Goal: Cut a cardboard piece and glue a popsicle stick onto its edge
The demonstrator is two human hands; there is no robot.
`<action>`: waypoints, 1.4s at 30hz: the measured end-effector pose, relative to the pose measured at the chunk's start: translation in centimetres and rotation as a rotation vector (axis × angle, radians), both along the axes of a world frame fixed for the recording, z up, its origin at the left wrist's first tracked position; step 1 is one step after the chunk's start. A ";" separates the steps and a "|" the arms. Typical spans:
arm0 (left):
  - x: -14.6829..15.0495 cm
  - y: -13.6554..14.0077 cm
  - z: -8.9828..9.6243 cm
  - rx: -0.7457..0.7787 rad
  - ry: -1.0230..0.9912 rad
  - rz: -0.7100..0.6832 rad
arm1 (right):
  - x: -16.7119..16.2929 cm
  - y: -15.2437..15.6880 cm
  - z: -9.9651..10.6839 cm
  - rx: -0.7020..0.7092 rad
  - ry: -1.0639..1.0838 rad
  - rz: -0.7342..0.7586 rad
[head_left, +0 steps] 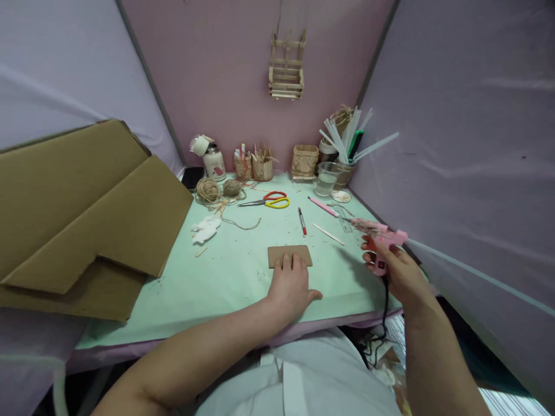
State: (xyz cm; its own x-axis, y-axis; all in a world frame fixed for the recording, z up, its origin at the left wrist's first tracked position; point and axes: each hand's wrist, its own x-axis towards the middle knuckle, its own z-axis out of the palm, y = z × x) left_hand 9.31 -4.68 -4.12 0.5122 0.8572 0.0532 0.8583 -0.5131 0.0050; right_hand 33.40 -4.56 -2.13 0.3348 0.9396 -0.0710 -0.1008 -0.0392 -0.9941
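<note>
A small rectangular piece of cardboard (275,254) lies flat near the front middle of the table. My left hand (290,286) rests on it, fingertips pressing its surface, fingers stretched out and thumb spread to the right. On the right, my right hand (396,263) is closed around the handle of a pink hot glue gun (381,234), held above the table with its nozzle pointing left. A long clear glue stick (472,271) extends from the back of the gun. Between the hands lie a thin wooden stick (328,234) and a red marker (302,221).
Large folded cardboard (87,214) covers the left side. Scissors (271,200), twine balls (208,189), white cotton (206,229) and a pink pen (323,206) lie farther back. A cup of water (326,180) and several glue sticks (347,136) stand back right. A black cord (385,306) hangs over the edge.
</note>
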 end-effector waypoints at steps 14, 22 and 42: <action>-1.4 0.6 1.8 -0.019 -0.079 -0.402 | -0.5 0.2 -2.2 -0.070 -0.146 0.081; -0.5 5.3 3.3 -0.137 -0.173 -0.289 | 0.6 1.0 -1.3 -0.063 0.050 -0.044; 8.0 17.9 3.2 -0.205 0.010 -0.450 | 2.9 4.2 -3.6 -0.251 0.197 0.108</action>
State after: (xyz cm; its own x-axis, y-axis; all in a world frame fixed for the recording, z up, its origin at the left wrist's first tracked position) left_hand 17.29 13.25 -0.93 0.8338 0.5429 -0.0998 0.5520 -0.8224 0.1377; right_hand 36.31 -0.40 -5.72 0.1906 0.9139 -0.3584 -0.2718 -0.3016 -0.9139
